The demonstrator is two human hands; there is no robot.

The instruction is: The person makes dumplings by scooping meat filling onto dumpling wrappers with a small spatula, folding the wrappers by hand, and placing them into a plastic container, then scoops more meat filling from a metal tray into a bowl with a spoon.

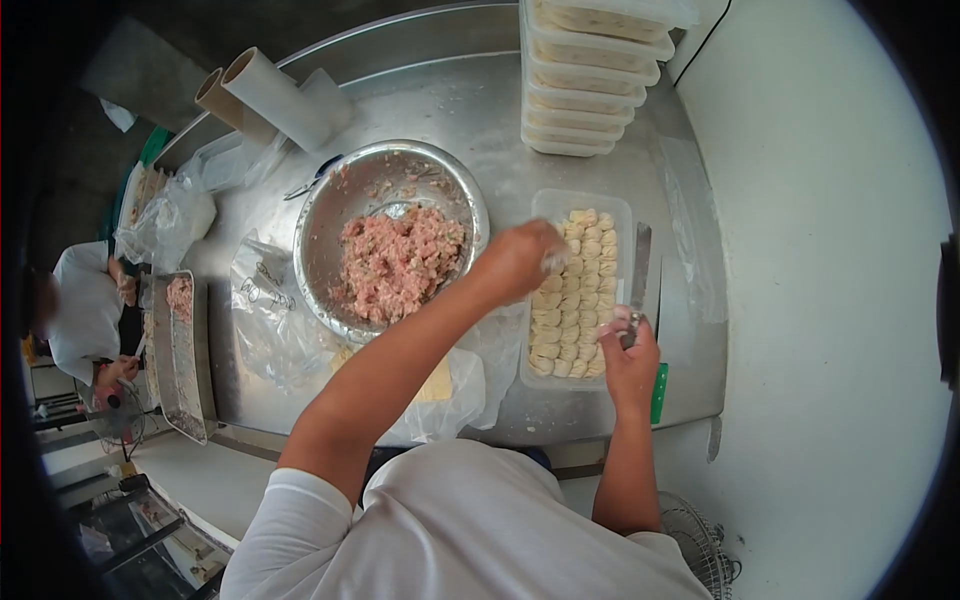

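My left hand [518, 262] hangs over the left edge of a clear plastic tray [536, 376]. Its fingers are bent together, with a pale blur at the tips that I cannot make out. Rows of small folded dumplings [578, 300] fill much of the tray. At the tray's right edge, my right hand [632, 370] is closed around a narrow flat metal spatula [641, 265], its blade pointing away from me. Left of the tray stands a large steel bowl [312, 230] holding pink minced filling [400, 262].
Lidded plastic boxes [580, 95] are stacked at the back. A green handle [660, 393] lies right of the tray. Yellow wrappers [435, 382] on plastic and a plastic bag [270, 310] lie nearer me. Past a metal pan [205, 350], another person [85, 310] works. A wall [800, 300] bounds the right.
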